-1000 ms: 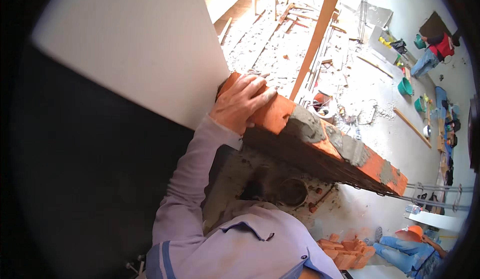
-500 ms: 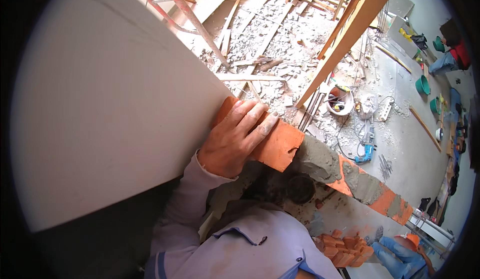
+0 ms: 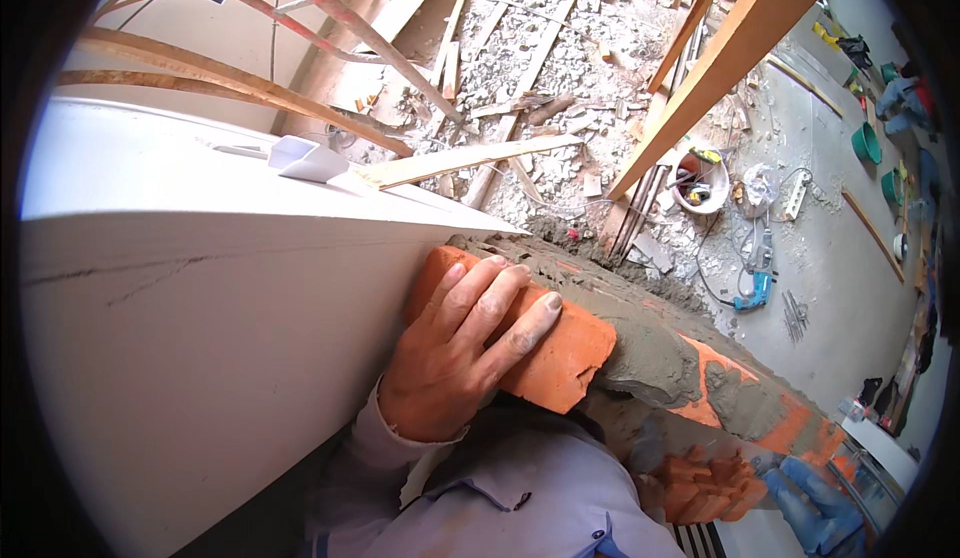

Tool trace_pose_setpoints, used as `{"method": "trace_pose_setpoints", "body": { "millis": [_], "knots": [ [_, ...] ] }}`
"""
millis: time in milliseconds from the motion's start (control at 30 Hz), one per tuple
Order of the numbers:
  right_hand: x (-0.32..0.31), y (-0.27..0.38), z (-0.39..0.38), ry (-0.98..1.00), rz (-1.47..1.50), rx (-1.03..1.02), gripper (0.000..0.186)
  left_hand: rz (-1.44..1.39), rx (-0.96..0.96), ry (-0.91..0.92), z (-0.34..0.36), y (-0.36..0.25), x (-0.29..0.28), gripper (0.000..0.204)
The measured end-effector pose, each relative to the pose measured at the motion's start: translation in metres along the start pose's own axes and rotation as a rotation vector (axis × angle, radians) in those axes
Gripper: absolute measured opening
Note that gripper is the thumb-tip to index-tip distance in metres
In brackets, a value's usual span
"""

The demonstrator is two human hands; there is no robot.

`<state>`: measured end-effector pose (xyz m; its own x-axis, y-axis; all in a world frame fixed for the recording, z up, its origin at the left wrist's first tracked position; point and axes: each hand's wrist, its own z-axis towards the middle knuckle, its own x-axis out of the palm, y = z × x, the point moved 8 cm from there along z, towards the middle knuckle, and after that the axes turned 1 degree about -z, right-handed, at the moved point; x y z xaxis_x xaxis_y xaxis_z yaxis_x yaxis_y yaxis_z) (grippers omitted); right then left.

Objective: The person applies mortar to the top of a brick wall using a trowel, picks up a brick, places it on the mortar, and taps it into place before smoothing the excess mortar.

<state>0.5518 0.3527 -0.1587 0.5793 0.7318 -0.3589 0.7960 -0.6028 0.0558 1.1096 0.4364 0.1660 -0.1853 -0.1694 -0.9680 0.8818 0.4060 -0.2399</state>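
Note:
My left hand (image 3: 440, 363) is closed over an orange brick (image 3: 560, 353), fingers spread across its upper face; the thumb is hidden. One end of the brick lies against or very close to a smooth white panel (image 3: 220, 358). Beyond the brick runs the top of a brick wall (image 3: 655, 358), covered with grey wet mortar (image 3: 610, 293), orange brick showing through in patches. The brick's near corner is chipped. Whether its underside touches the mortar is hidden. My right hand does not show.
Rubble (image 3: 560, 48) and loose boards cover the floor beyond the wall. A slanting timber post (image 3: 730, 73) stands near a white bucket (image 3: 700, 198) of tools and a blue power drill (image 3: 752, 293). Stacked bricks (image 3: 705, 488) and a person in jeans (image 3: 815, 503) are at lower right.
The view has shifted, showing more of the mortared wall top and the panel's upper edge. My left hand and the brick appear lower in the picture, with the grip kept.

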Motion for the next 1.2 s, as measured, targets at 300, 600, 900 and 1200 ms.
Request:
{"method": "trace_pose_setpoints", "body": {
  "millis": [300,600,900,1200],
  "knots": [
    [-0.008,-0.025,0.018,-0.033,-0.001,-0.021,0.015,0.043,-0.036,-0.009,-0.005,-0.005,0.001,0.042],
    [-0.01,0.022,-0.057,0.034,-0.765,-0.682,0.04,0.066,0.051,-0.184,-0.022,-0.004,-0.002,0.049],
    [-0.007,0.153,-0.337,0.075,-0.542,-1.411,0.055,0.067,-0.077,-0.595,-0.073,0.018,0.004,0.037],
    [0.096,0.289,-0.457,-0.336,-0.6,-2.066,0.029,0.204,-0.116,-0.597,-0.066,0.022,0.008,0.024]
  ]
}}
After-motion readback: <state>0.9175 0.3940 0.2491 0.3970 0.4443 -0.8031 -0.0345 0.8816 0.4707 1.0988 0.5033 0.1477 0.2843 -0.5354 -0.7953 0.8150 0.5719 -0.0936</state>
